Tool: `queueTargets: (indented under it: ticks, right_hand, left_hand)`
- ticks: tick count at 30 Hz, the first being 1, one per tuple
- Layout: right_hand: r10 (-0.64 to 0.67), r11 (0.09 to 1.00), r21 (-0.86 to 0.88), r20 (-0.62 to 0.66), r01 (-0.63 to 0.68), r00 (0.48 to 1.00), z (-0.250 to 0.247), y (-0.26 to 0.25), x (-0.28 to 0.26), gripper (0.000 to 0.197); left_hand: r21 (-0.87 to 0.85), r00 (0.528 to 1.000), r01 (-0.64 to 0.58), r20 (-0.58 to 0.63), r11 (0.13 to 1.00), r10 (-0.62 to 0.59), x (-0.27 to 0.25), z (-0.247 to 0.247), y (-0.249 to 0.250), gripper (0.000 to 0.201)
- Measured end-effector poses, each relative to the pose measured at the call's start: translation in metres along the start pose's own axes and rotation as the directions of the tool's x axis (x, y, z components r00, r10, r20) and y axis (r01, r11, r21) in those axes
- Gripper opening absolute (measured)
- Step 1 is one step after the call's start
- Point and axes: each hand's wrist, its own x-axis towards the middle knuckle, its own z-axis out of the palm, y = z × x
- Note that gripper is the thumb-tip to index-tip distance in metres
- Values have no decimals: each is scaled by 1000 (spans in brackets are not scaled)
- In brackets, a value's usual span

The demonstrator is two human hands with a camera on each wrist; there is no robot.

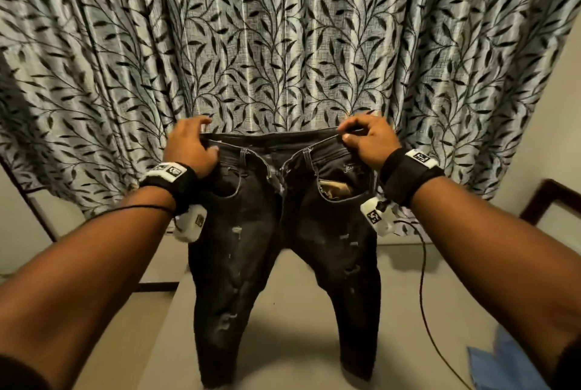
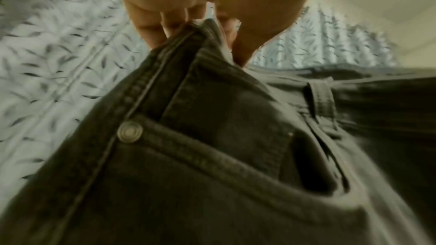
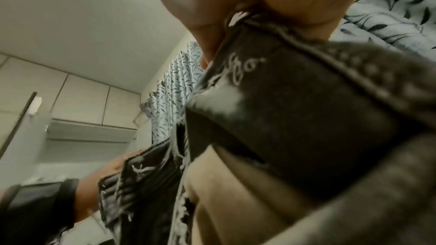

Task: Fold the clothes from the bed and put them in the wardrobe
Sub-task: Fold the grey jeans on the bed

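Note:
A pair of dark distressed jeans hangs in the air in front of me, front side facing me, fly open, both legs dangling above the bed. My left hand grips the left end of the waistband, and my right hand pinches the right end. In the left wrist view my fingers curl over the waistband above a metal rivet on the jeans. The right wrist view shows my right hand holding the jeans by the waistband, with the pale pocket lining showing.
A leaf-patterned curtain fills the background. The pale bed lies below the jeans. A blue garment sits at the lower right, beside a black cable. A dark wooden chair arm stands at right. Wardrobe cabinets appear in the right wrist view.

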Motion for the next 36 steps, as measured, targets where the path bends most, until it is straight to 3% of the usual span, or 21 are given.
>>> queueTargets:
  ticks: [2,4,7,9,12,14,17,22,25,28,30,33,36]
  right_hand:
    - [-66,997,44,14,65,998,7,-10,-6,38]
    - [-127,991,56,57,124,990,11,-18,-7,39]
    - [-228,973,18,172,228,958,8,-23,-6,37]
    - [-254,964,-12,246,265,935,3,-22,-5,34]
    - [-248,955,-73,338,288,908,-10,-23,-7,35]
    - [-232,952,-108,361,287,904,-20,-21,-7,41]
    - [-198,959,-110,405,262,893,-35,-17,-10,40]
    - [-173,959,-125,451,254,875,-44,-11,-18,41]
    - [-151,972,-111,375,206,915,-44,-3,-23,45]
    - [-101,981,-151,118,118,988,-29,1,-29,37]
    - [-67,976,-210,-68,52,995,-18,1,-28,36]
    - [28,972,-220,-218,-77,976,-10,-6,-23,27]
    - [67,970,-206,-294,-131,953,-11,-12,-21,23]
  left_hand:
    - [80,953,-252,193,964,233,-21,12,10,97]
    - [111,882,-391,328,914,338,-38,29,18,115]
    - [-52,884,-396,250,917,396,-54,52,28,99]
    - [-140,883,-353,279,925,378,-58,62,38,91]
    - [-254,796,-372,408,893,447,-60,74,54,73]
    - [-229,752,-406,466,885,466,-60,79,61,48]
    - [-181,742,-451,467,874,480,-57,86,65,33]
    - [-186,732,-299,584,936,350,-43,86,81,19]
    - [-103,746,-201,628,974,220,-34,80,94,15]
    - [-10,768,-240,609,971,196,-28,74,102,25]
    - [-9,789,-293,563,956,247,-28,69,106,30]
    - [-220,755,-275,553,936,352,-32,60,102,38]
    - [-420,744,-177,535,890,400,-39,53,89,75]
